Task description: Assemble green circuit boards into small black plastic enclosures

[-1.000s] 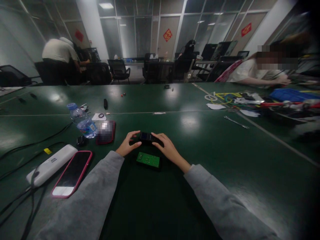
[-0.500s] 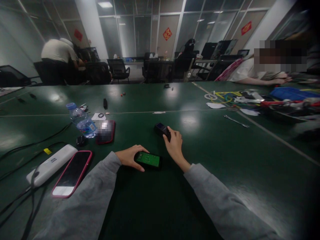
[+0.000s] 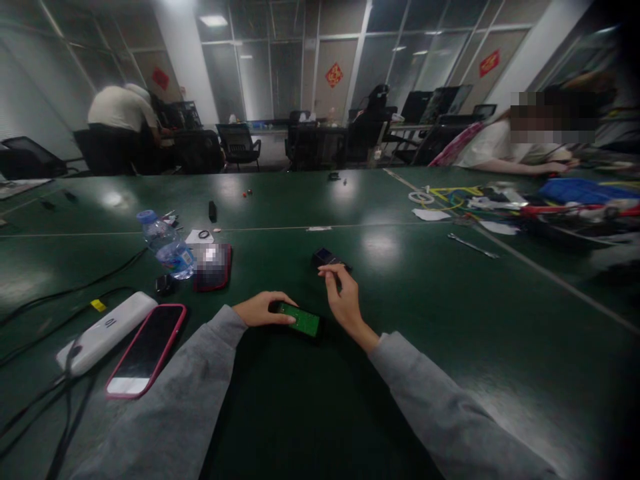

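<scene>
My left hand (image 3: 263, 309) grips a black-cased device with a green circuit board (image 3: 304, 322) from its left end, thumb across the board's face. The device is tilted slightly, its lower right corner pointing toward me. To its upper right, my right hand (image 3: 345, 297) is closed in a pinch, thumb and fingertips together. Anything between those fingertips is too small to make out. Just behind the right hand lies a black handheld device with a small dark screen (image 3: 324, 255), partly covered by the fingers.
On the left are a white power bank (image 3: 110, 333), a pink-cased phone (image 3: 147, 350), a red-edged phone (image 3: 213, 273), a water bottle (image 3: 167, 245) and black cables. A wrench (image 3: 473, 245) lies right, before a heap of cables and tools (image 3: 550, 200). A person sits beyond it.
My right hand has let go of the black device with the screen and its fingers have closed into a pinch. My left thumb has moved up onto the circuit board.
</scene>
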